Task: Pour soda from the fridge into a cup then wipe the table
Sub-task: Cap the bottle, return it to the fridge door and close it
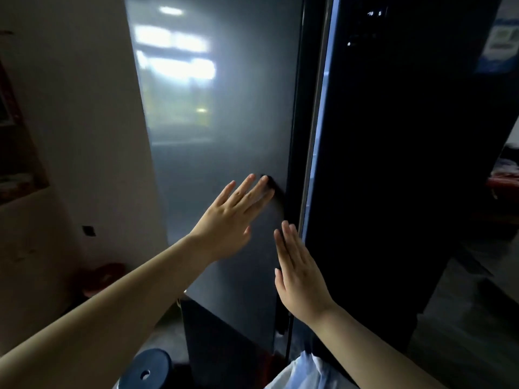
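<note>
A tall dark side-by-side fridge fills the view. Its left door [224,136] is glossy grey and reflects a bright window. Its right door [393,164] is black with a small lit display near the top. A thin strip of light [317,153] shows in the gap between the two doors. My left hand [230,220] is flat against the left door with fingers spread, near its right edge. My right hand [300,273] is held flat with fingers together, close to the left door's edge by the gap. Neither hand holds anything. No soda or cup is visible.
A beige wall [84,136] stands to the left of the fridge, with a red object [104,279] low on the floor beside it. A dark round object [148,369] is at the bottom edge. Red and dark items [505,181] sit at the far right.
</note>
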The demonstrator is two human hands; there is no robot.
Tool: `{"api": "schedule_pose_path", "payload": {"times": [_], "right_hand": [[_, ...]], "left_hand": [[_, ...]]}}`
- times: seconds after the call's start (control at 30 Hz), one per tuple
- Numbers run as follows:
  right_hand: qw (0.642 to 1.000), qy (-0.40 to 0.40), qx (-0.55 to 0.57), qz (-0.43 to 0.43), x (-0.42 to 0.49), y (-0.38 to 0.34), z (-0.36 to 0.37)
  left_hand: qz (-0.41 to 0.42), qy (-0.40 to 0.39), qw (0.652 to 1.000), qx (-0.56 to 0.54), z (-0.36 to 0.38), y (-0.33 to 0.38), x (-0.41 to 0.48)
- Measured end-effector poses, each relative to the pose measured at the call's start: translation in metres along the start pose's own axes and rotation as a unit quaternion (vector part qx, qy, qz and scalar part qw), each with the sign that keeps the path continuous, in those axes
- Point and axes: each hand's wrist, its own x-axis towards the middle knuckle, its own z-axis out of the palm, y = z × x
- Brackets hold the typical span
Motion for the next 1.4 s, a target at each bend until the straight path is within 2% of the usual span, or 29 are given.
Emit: {"api": "schedule_pose_path", "payload": {"times": [0.07, 0.17, 0.33, 0.47, 0.67, 0.9, 1.13, 1.3, 1.4], "right_hand": [[0.998, -0.021, -0.062, -0.01, 0.008, 0.007, 0.002], [0.987, -0.055, -0.149, -0.009, 0.023, 0.024, 0.012], [0.965, -0.089, -0.246, -0.015, 0.037, 0.045, 0.026], [0.954, -0.085, -0.289, 0.001, 0.038, 0.048, 0.036], [0.944, -0.097, -0.314, 0.03, 0.051, 0.06, 0.046], [0.943, -0.109, -0.306, 0.07, 0.087, 0.087, 0.069], [0.913, -0.164, -0.357, 0.104, 0.101, 0.11, 0.096], [0.918, -0.163, -0.34, 0.121, 0.101, 0.103, 0.1], [0.936, -0.155, -0.291, 0.125, 0.104, 0.091, 0.09]], "left_hand": [[-0.007, 0.003, 1.0, -0.02, 0.006, -0.006, 0.012], [-0.012, 0.006, 1.0, 0.012, 0.017, -0.019, 0.031], [0.008, -0.012, 0.998, 0.057, 0.044, -0.035, 0.054], [0.01, 0.011, 0.998, 0.068, 0.064, -0.042, 0.06], [0.001, 0.025, 0.997, 0.074, 0.082, -0.037, 0.076], [-0.031, -0.02, 0.996, 0.076, 0.115, -0.035, 0.115], [-0.025, -0.031, 0.998, 0.039, 0.134, -0.038, 0.134], [-0.028, -0.019, 0.998, 0.054, 0.136, -0.038, 0.131], [-0.027, -0.023, 0.996, 0.08, 0.133, -0.039, 0.129]]}}
